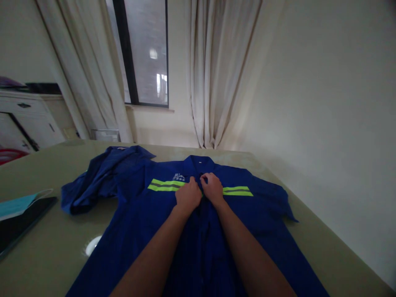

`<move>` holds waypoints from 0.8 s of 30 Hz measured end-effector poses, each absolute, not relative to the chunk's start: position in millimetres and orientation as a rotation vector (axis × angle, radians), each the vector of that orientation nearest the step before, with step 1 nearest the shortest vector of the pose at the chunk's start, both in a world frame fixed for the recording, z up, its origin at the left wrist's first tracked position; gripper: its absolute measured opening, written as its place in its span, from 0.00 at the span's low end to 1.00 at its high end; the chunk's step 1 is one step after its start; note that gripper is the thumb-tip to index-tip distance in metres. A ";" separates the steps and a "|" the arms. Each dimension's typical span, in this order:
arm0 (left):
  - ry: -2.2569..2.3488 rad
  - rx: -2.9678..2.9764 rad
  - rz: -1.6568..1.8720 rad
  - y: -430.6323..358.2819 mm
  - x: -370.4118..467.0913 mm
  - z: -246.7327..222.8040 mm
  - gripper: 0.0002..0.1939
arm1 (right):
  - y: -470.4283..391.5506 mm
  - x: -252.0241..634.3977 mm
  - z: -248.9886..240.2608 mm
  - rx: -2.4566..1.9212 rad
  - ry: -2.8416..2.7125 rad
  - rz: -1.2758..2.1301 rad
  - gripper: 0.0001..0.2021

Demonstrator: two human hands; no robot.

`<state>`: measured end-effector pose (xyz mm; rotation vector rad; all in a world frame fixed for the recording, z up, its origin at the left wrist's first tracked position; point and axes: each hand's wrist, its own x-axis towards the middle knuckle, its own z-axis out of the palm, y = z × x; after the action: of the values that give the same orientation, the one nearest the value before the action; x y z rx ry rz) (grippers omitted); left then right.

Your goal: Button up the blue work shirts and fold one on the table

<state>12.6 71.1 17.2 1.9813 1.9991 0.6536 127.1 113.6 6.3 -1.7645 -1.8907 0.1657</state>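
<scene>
Blue shirt (247,222) lies beneath the left hand (188,193); collar beyond.

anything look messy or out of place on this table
Slightly: blue cloth lies crumpled at the left, untidy beside the spread blue shirt, and a face mask lies askew over a dark flat object. No spill or damage shows.

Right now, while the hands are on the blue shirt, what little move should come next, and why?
I'd gently bring the left hand and right hand together, lining up the front edges of the blue work shirt. Both hands are near its middle, just below the collar, and the front looks creased beneath them. I can't see whether it's fastened.
</scene>
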 end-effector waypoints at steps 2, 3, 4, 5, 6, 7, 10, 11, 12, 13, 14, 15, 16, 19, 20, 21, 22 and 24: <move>1.998 1.977 0.721 84.3 18.8 16.3 0.15 | 115.1 130.5 5.4 -1.712 -1.872 0.188 0.09; 1.985 1.982 0.763 89.2 20.7 15.0 0.15 | 115.4 131.4 5.0 -1.689 -1.867 0.189 0.10; 1.967 1.986 0.808 93.1 21.4 13.3 0.15 | 115.2 131.8 4.7 -1.664 -1.864 0.185 0.10; 1.949 1.983 0.853 96.3 20.8 11.3 0.14 | 114.5 131.7 4.5 -1.638 -1.865 0.179 0.10; 1.932 1.972 0.896 98.9 19.0 9.3 0.13 | 113.3 131.2 4.5 -1.609 -1.872 0.169 0.10; 1.920 1.953 0.936 101.3 16.3 7.4 0.13 | 111.7 130.4 4.7 -1.580 -1.888 0.158 0.10; 1.901 1.884 1.047 107.1 7.1 3.6 0.12 | 105.9 127.4 6.9 -1.508 -1.957 0.130 0.11; 1.896 1.866 1.079 108.7 4.9 3.1 0.11 | 104.1 126.6 7.8 -1.493 -1.976 0.126 0.11; 1.889 1.854 1.110 109.9 3.5 2.9 0.11 | 102.6 125.8 8.5 -1.485 -1.987 0.124 0.11; 1.878 1.847 1.139 110.9 2.7 2.8 0.10 | 101.4 125.1 9.0 -1.487 -1.990 0.125 0.12; 1.863 1.847 1.168 111.5 2.4 2.9 0.10 | 100.6 124.6 9.2 -1.495 -1.988 0.125 0.12; 1.842 1.853 1.195 111.8 2.4 3.1 0.09 | 100.2 124.1 9.2 -1.507 -1.980 0.124 0.12; 1.819 1.861 1.221 111.8 2.6 3.2 0.09 | 100.0 123.8 9.0 -1.516 -1.969 0.121 0.12; 1.772 1.879 1.280 111.4 2.5 3.0 0.09 | 100.3 123.4 8.1 -1.482 -1.953 0.116 0.12; 1.768 1.878 1.295 111.4 2.2 2.7 0.09 | 100.3 123.4 8.0 -1.457 -1.961 0.118 0.12; 1.768 1.874 1.306 111.6 1.8 2.3 0.09 | 100.1 123.4 8.2 -1.435 -1.975 0.121 0.12; 1.770 1.868 1.315 111.9 1.4 1.7 0.10 | 99.6 123.3 8.7 -1.422 -1.990 0.120 0.12; 1.775 1.852 1.321 113.2 0.6 0.5 0.10 | 98.0 123.1 10.1 -1.421 -2.020 0.106 0.13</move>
<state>0.6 113.2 0.5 1.8523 1.7748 1.3206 123.1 98.0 10.1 -1.4208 -2.0202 0.1063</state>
